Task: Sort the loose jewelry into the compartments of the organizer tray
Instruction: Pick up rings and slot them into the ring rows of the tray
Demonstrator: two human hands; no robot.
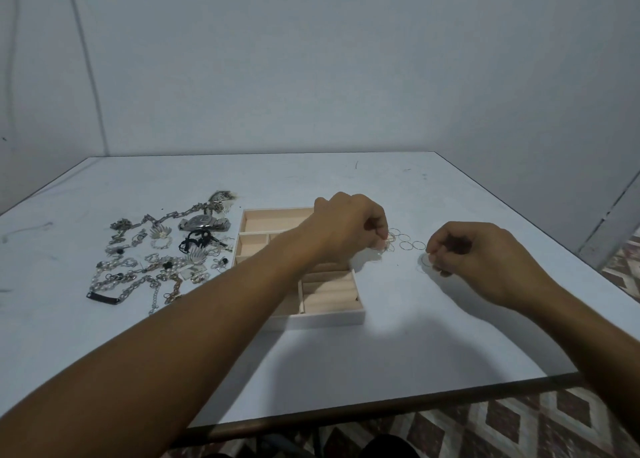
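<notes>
A pale wooden organizer tray (325, 315) with several compartments lies mid-table, partly hidden by my left forearm. Several thin wire hoop rings (405, 242) lie on the table just right of the tray. My left hand (349, 225) reaches across the tray, and its curled fingers pinch a thin ring at the left end of that group. My right hand (474, 257) rests on the table further right, fingers curled, pinching another thin hoop (425, 261). A heap of loose jewelry (156, 257) with chains, pearls, a wristwatch (204, 223) and brooches lies left of the tray.
The white table (346, 360) has a dark front edge near me and walls behind it. A patterned floor shows below and to the right. A black bar bracelet (104, 298) lies at the near end of the heap.
</notes>
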